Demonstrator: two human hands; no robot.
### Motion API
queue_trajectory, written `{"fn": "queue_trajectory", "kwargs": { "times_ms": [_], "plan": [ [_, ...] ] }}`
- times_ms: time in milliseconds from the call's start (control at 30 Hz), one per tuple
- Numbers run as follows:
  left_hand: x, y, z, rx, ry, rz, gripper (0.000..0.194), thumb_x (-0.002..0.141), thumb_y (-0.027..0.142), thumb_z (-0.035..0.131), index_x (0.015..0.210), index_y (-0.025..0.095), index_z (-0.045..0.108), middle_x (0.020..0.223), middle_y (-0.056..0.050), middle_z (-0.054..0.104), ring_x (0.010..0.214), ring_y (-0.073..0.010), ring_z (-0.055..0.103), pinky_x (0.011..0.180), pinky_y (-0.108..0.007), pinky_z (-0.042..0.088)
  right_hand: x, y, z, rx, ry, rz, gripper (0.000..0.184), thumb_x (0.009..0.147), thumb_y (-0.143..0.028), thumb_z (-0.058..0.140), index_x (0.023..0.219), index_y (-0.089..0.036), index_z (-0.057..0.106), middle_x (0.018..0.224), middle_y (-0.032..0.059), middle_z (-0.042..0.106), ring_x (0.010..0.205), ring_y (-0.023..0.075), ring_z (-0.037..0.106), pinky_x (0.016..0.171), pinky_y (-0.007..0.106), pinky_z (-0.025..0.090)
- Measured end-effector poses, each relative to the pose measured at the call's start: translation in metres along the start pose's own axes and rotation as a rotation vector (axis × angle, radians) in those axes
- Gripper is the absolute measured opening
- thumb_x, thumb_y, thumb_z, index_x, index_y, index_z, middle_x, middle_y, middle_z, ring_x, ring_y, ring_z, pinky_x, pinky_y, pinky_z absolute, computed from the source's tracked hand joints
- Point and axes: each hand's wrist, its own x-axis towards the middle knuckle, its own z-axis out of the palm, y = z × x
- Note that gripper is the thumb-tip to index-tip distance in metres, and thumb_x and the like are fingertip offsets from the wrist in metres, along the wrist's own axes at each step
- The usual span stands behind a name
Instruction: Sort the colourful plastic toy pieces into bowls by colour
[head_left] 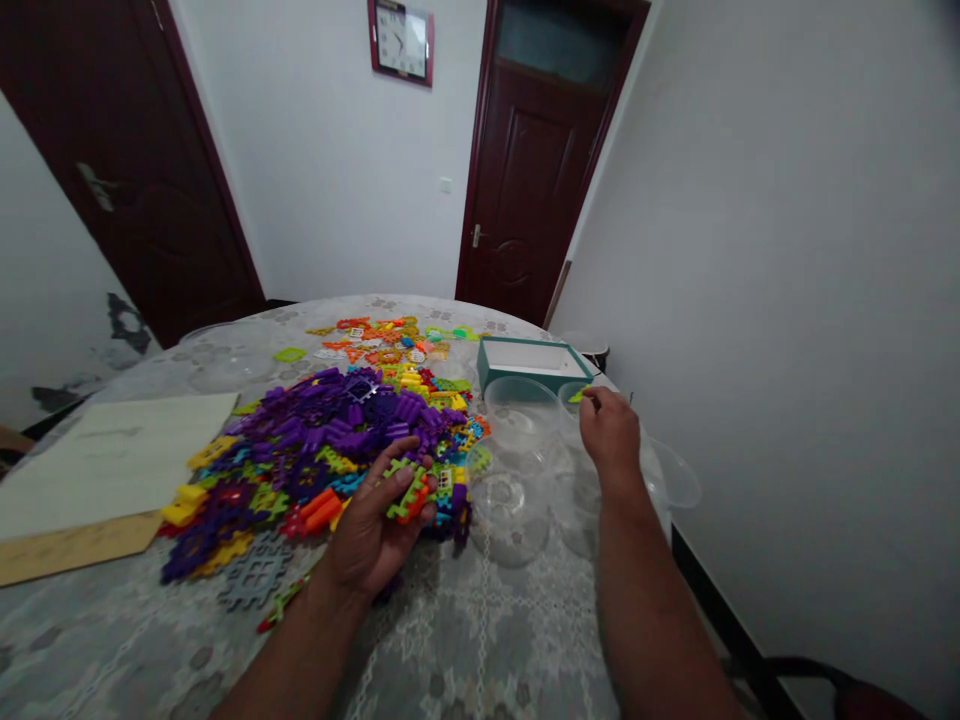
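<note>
My left hand [382,520] is closed around a few plastic building pieces [407,492], green and orange, in front of a large pile. That pile of plastic building pieces [322,430] is mostly purple, with yellow, blue, red and green ones around its edges. Farther right, my right hand [611,430] pinches a small yellow-green plastic piece [579,396] over a clear round bowl at the back. Several clear plastic bowls stand between and beside my hands, among them a front bowl [510,520] and a taller one [517,405]. A green piece shows near the front bowl's far rim.
A green-edged box [532,365] with a pale inside stands behind the bowls. Orange and yellow flat pieces [382,335] lie at the table's far side. Paper [112,450] and a brown board strip [82,548] lie at left. A grey gear-edged plate [259,572] sits near the front.
</note>
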Motion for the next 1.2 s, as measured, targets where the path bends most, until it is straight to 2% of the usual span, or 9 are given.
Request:
{"fn": "queue_trajectory", "kwargs": {
  "times_ms": [167, 267, 333, 500, 633, 733, 867, 1033, 1200],
  "plan": [
    [-0.003, -0.001, 0.002, 0.029, -0.067, -0.022, 0.065, 0.077, 0.012, 0.086, 0.137, 0.026, 0.064, 0.106, -0.007, 0.072, 0.081, -0.0192, 0.072, 0.055, -0.026, 0.06, -0.003, 0.011, 0.007, -0.068, 0.091, 0.008, 0.045, 0.095, -0.023, 0.044, 0.123, -0.013, 0.078, 0.112, 0.0189, 0.075, 0.101, 0.0301, 0.068, 0.096, 0.042, 0.051],
    [-0.004, -0.003, 0.002, 0.029, -0.103, -0.02, 0.07, 0.077, 0.013, 0.087, 0.141, 0.027, 0.061, 0.106, -0.007, 0.072, 0.081, -0.0194, 0.071, 0.055, -0.027, 0.059, -0.004, 0.002, -0.003, 0.047, 0.173, -0.038, 0.043, 0.094, -0.023, 0.043, 0.116, -0.013, 0.079, 0.111, 0.0182, 0.076, 0.106, 0.0303, 0.068, 0.103, 0.044, 0.05],
    [-0.004, -0.004, 0.0, 0.019, -0.132, -0.023, 0.07, 0.078, 0.014, 0.086, 0.142, 0.027, 0.06, 0.105, -0.007, 0.071, 0.08, -0.0192, 0.071, 0.055, -0.026, 0.058, -0.009, -0.011, -0.01, 0.179, 0.152, -0.044, 0.039, 0.094, -0.026, 0.046, 0.113, -0.015, 0.079, 0.11, 0.0161, 0.078, 0.107, 0.03, 0.069, 0.104, 0.045, 0.051],
    [-0.005, -0.005, -0.006, -0.04, -0.271, -0.07, 0.06, 0.08, 0.017, 0.086, 0.135, 0.025, 0.063, 0.103, -0.007, 0.07, 0.077, -0.0171, 0.069, 0.054, -0.023, 0.055, -0.051, -0.071, -0.012, 0.552, -0.207, -0.105, 0.034, 0.098, -0.032, 0.054, 0.12, -0.02, 0.078, 0.116, 0.0108, 0.079, 0.103, 0.0261, 0.073, 0.094, 0.041, 0.058],
    [-0.006, -0.006, -0.011, -0.06, -0.376, -0.104, 0.052, 0.079, 0.022, 0.086, 0.128, 0.023, 0.066, 0.103, -0.006, 0.069, 0.073, -0.0145, 0.066, 0.05, -0.019, 0.052, -0.091, -0.114, -0.005, 0.701, -0.455, -0.294, 0.04, 0.099, -0.024, 0.054, 0.133, -0.025, 0.074, 0.134, 0.0078, 0.075, 0.12, 0.024, 0.07, 0.108, 0.04, 0.053],
    [-0.008, -0.007, -0.01, -0.047, -0.423, -0.138, 0.055, 0.078, 0.025, 0.087, 0.129, 0.025, 0.065, 0.101, -0.005, 0.068, 0.07, -0.0137, 0.065, 0.046, -0.017, 0.049, -0.109, -0.13, -0.002, 0.773, -0.588, -0.291, 0.042, 0.1, -0.022, 0.053, 0.137, -0.025, 0.072, 0.134, 0.0065, 0.076, 0.121, 0.0229, 0.071, 0.109, 0.039, 0.052],
    [-0.011, -0.006, -0.007, -0.042, -0.41, -0.153, 0.062, 0.079, 0.026, 0.086, 0.136, 0.026, 0.063, 0.1, -0.006, 0.067, 0.065, -0.0112, 0.061, 0.043, -0.014, 0.043, -0.115, -0.132, -0.003, 0.832, -0.658, -0.212, 0.035, 0.102, -0.024, 0.052, 0.128, -0.026, 0.076, 0.12, 0.0038, 0.079, 0.106, 0.0215, 0.074, 0.097, 0.036, 0.056],
    [-0.01, -0.004, -0.005, -0.041, -0.368, -0.193, 0.066, 0.08, 0.026, 0.084, 0.141, 0.025, 0.061, 0.098, -0.007, 0.068, 0.062, -0.0109, 0.059, 0.042, -0.014, 0.04, -0.112, -0.121, -0.003, 0.845, -0.6, -0.257, 0.025, 0.1, -0.026, 0.057, 0.115, -0.026, 0.077, 0.111, 0.0037, 0.078, 0.101, 0.0218, 0.073, 0.092, 0.035, 0.057],
    [-0.006, -0.005, -0.004, -0.046, -0.294, -0.203, 0.063, 0.082, 0.025, 0.081, 0.142, 0.021, 0.062, 0.097, -0.008, 0.069, 0.062, -0.0109, 0.059, 0.04, -0.013, 0.04, -0.104, -0.107, -0.001, 0.841, -0.576, -0.155, 0.022, 0.1, -0.032, 0.058, 0.11, -0.023, 0.076, 0.096, 0.0033, 0.076, 0.085, 0.0196, 0.07, 0.075, 0.03, 0.057]
  ]
}}
